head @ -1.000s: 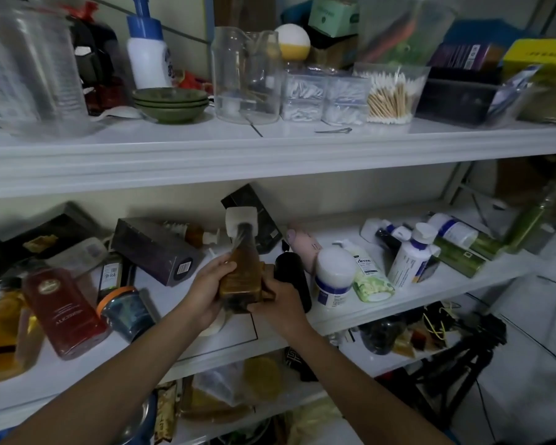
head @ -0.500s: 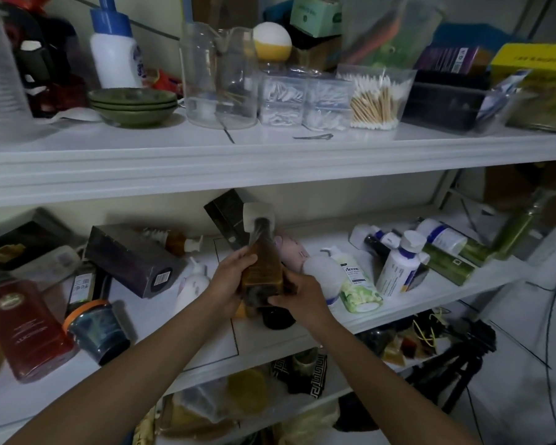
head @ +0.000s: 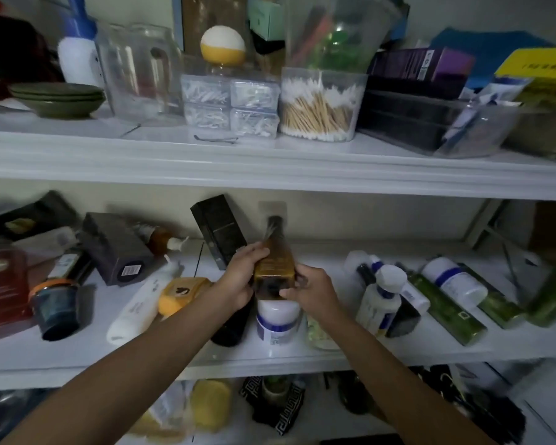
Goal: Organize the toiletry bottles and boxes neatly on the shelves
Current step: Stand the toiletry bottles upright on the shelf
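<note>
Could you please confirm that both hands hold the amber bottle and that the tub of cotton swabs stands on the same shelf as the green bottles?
Not quite. The head view shows the tub of cotton swabs on the upper shelf, one level above the green bottles. The rest is right: the left hand and the right hand both grip the amber bottle.

Two arms enter from the bottom of the frame, one from the lower left and one from the lower right. Both are bare along their whole visible length, from frame edge to wrist. The left hand (head: 238, 282) and the right hand (head: 316, 292), near the centre, are bare as well. The forearms look slim and smooth; detail at the fingertips is blurred.
</note>
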A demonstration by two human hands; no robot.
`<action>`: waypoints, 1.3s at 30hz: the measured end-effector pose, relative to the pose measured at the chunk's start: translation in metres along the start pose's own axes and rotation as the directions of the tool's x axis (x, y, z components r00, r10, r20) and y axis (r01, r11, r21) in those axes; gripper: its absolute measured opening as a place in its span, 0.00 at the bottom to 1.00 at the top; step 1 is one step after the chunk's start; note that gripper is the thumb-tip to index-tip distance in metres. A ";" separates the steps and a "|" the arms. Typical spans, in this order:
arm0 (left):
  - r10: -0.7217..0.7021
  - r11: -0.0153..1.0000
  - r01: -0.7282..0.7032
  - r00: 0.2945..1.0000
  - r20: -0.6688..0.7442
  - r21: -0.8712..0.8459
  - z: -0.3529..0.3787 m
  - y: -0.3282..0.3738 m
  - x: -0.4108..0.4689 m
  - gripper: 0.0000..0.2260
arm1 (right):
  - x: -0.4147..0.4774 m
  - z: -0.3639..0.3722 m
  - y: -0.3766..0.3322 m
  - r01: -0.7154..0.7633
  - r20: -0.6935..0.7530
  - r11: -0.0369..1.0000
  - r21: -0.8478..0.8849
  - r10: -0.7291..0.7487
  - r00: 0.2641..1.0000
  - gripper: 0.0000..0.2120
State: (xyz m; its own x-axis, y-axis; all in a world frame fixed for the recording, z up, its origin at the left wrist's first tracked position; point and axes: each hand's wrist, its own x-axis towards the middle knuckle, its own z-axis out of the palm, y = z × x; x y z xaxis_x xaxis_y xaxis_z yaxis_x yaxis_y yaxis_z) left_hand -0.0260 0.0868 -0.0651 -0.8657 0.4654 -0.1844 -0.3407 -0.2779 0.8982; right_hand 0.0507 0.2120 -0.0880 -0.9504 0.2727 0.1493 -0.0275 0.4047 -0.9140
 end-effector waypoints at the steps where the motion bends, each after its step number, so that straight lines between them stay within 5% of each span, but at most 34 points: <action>1: 0.002 1.000 -0.002 1.000 0.001 0.012 0.007 -0.002 0.001 0.12 | 0.001 -0.007 0.004 -0.002 0.000 1.000 0.009 0.002 1.000 0.18; 18: -0.083 0.996 0.086 0.994 -0.076 0.034 0.028 -0.011 0.010 0.15 | 0.009 -0.027 0.017 -0.046 0.047 0.999 0.010 0.046 0.998 0.18; 21: -0.120 0.992 0.121 0.992 -0.049 0.026 0.044 -0.017 0.014 0.15 | 0.006 -0.038 0.028 -0.103 -0.019 0.993 -0.057 0.102 0.995 0.15; 27: -0.175 0.984 0.174 0.984 0.018 0.032 0.067 -0.027 0.027 0.27 | -0.008 -0.052 0.031 -0.173 -0.110 0.985 0.016 0.173 0.979 0.26; 33: -0.164 0.986 0.162 0.974 0.159 0.028 0.098 0.002 0.043 0.17 | 0.011 -0.097 -0.007 -0.100 -0.119 0.992 -0.081 0.090 0.989 0.22; 39: -0.076 0.996 0.086 0.966 0.247 -0.029 0.153 0.012 0.047 0.17 | 0.021 -0.169 -0.019 -0.050 -0.116 0.994 -0.095 0.039 0.992 0.23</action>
State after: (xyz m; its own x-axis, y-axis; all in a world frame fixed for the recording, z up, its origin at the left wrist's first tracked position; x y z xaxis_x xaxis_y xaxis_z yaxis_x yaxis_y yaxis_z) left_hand -0.0148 0.2342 -0.0019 -0.7198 0.6784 -0.1474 -0.4241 -0.2615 0.8670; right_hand 0.0837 0.3574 -0.0037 -0.9083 0.3878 0.1568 0.0494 0.4717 -0.8804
